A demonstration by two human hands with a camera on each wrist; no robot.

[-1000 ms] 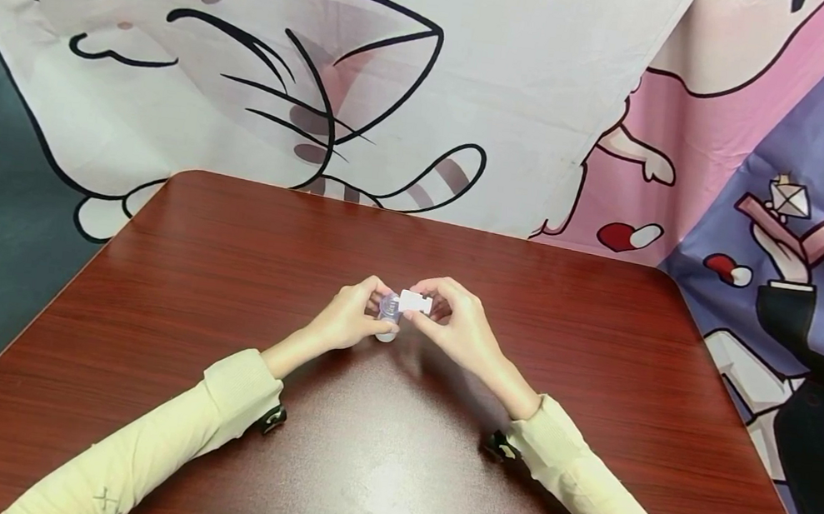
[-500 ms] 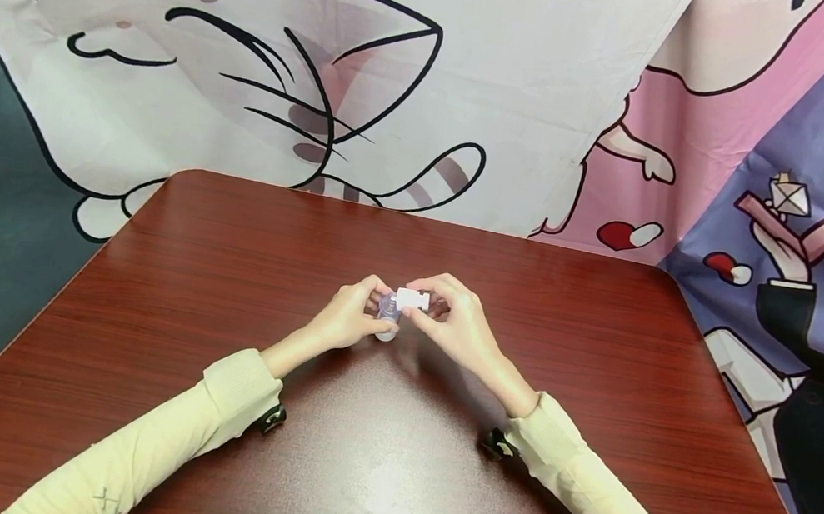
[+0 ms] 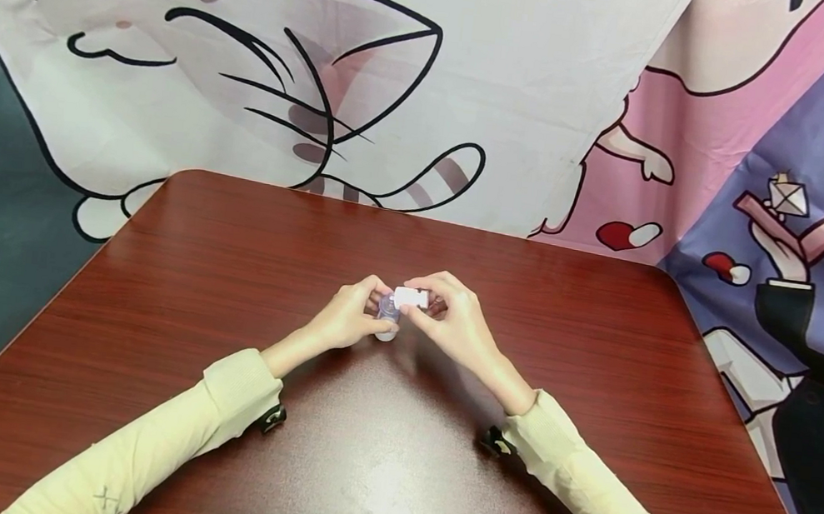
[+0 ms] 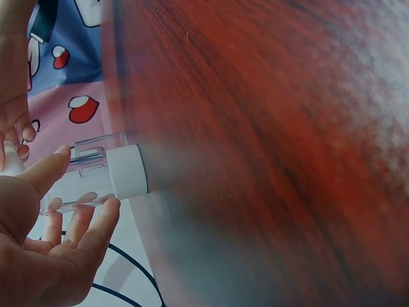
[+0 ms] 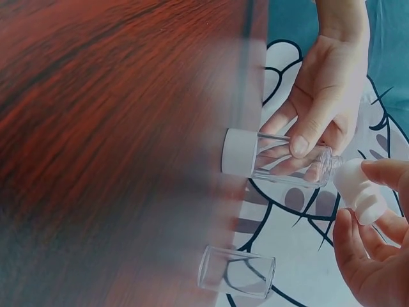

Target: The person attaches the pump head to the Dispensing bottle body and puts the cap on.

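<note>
A clear bottle with a white base (image 3: 388,313) stands upright over the middle of the table. My left hand (image 3: 345,317) holds it, thumb on one side and fingers on the other, as the left wrist view shows around the white base (image 4: 128,171). A white cap-like top piece, perhaps a pump head (image 5: 358,190), is pinched between the thumb and fingers of my right hand (image 3: 461,321). It lies tilted on its side by the bottle's open-looking neck (image 5: 333,167); whether they touch I cannot tell.
A clear cylindrical cap (image 5: 236,274) stands on the table near the bottle in the right wrist view; the hands hide it in the head view. The dark red wooden table (image 3: 232,246) has its far edge against a cartoon-printed cloth (image 3: 552,71).
My right hand has shifted slightly left and away from me with the white piece, bringing it closer over the bottle's neck. The left hand and bottle have hardly moved.
</note>
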